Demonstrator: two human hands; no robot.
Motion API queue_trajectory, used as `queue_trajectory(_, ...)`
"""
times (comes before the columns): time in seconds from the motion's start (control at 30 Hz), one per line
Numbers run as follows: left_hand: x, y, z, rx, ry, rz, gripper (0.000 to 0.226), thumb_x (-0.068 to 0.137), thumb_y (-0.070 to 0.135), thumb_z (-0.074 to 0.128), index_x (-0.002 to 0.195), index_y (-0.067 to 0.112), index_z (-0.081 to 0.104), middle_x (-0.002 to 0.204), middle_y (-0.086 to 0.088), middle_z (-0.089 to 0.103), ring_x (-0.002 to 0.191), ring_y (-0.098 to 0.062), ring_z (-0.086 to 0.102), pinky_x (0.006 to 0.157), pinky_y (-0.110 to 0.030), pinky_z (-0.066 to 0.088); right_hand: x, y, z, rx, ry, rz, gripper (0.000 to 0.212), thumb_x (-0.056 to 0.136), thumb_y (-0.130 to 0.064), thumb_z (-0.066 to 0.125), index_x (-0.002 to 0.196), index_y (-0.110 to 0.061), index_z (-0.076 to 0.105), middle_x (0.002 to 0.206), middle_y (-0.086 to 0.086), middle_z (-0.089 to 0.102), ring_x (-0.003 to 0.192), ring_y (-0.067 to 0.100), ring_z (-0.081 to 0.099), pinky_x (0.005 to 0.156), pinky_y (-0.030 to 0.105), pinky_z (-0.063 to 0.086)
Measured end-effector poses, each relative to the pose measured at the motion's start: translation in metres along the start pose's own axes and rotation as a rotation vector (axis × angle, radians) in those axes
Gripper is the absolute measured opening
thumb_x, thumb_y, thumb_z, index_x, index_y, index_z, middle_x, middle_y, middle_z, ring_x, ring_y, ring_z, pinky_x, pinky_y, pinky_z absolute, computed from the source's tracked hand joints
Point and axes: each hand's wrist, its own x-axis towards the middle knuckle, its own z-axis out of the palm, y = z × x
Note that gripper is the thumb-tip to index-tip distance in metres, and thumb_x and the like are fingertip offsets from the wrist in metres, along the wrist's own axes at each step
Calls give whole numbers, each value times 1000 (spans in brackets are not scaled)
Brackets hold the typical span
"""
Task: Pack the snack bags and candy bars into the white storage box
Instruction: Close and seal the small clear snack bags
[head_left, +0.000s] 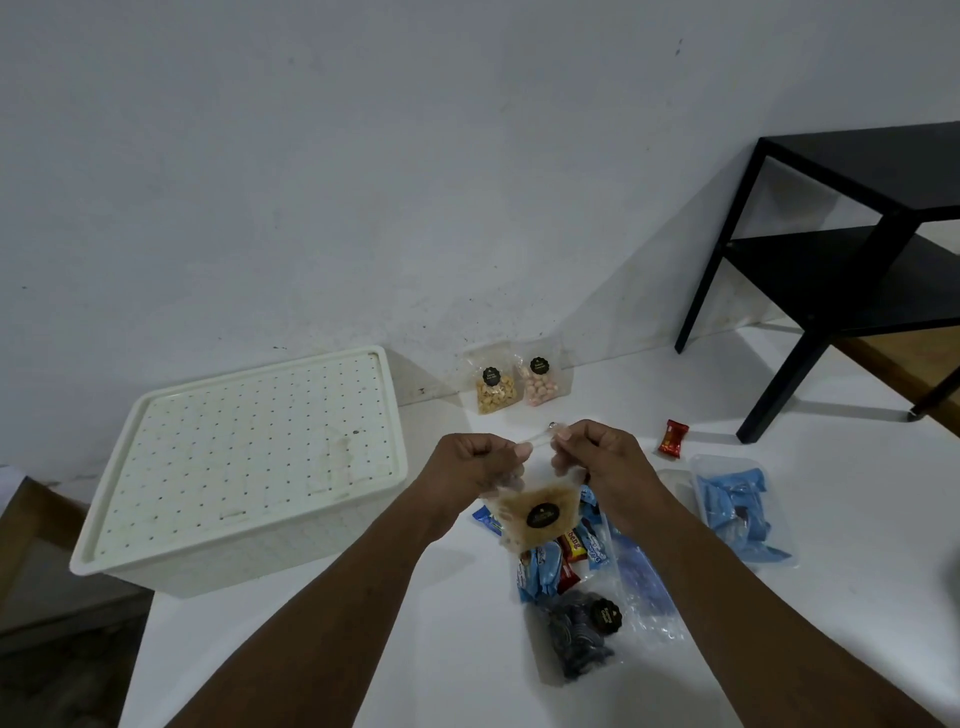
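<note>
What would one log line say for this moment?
left hand, right hand: pinching snack bag top | white storage box: lid on

Red-brown candy bar (571, 543), in the pile: white letters "beng" readable, wrapper partly covered.
Blue wrappers (540, 571) around it: white script, not legible.
Round black sticker (542, 516) on the clear snack bag (511, 512): gold print, too small to read.
Like stickers on the yellow-snack bag (496, 395), pink-snack bag (540, 389) and dark-filled bag (576, 644): unreadable.
Small red candy (672, 439): print blurred.
</note>
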Motion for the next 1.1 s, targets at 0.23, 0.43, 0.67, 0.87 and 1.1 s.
queue_trajectory(0.23, -2, 0, -8, -119, -154, -200, 24, 83, 23, 76, 94, 2, 73, 100, -27, 67, 108, -50, 60, 99, -56, 46, 2, -4, -1, -220, -73, -51, 21, 94, -31, 61, 80, -20, 72, 81, 7, 69, 76, 17, 59, 70, 38, 49)
queue_trajectory(0.43, -2, -3, 4, -67, -34, -56, 18, 91, 19, 69, 83, 3, 69, 78, -16, 70, 90, -40, 69, 82, -43, 56, 1, -9, 13, -317, 152, -60, 26, 85, -51, 65, 94, -27, 69, 80, 5, 71, 74, 18, 65, 70, 38, 54)
queue_trajectory(0.67, 1, -3, 9, 100, 53, 44, 25, 98, 22, 60, 84, 5, 72, 79, -13, 71, 77, -28, 66, 76, -40, 56, -1, -18, 20, -31, 17, -25, 24, 95, -6, 57, 117, -16, 61, 73, 7, 69, 70, 18, 64, 60, 31, 49)
queue_trajectory(0.87, 2, -4, 14, 340, 93, 163, 12, 90, 18, 68, 80, 15, 64, 74, -17, 72, 65, -29, 67, 65, -40, 57, 5, -21, 25, -60, 120, -21, 34, 89, 2, 46, 108, -19, 66, 66, 7, 64, 66, 20, 58, 65, 36, 49)
queue_trajectory(1.1, -7, -9, 21, 451, 63, 213, 17, 81, 5, 62, 81, 20, 56, 76, -5, 61, 67, -25, 70, 70, -42, 60, 17, -25, 19, -62, 221, -30, 38, 87, 4, 44, 108, -20, 66, 70, 12, 64, 63, 22, 57, 64, 41, 51)
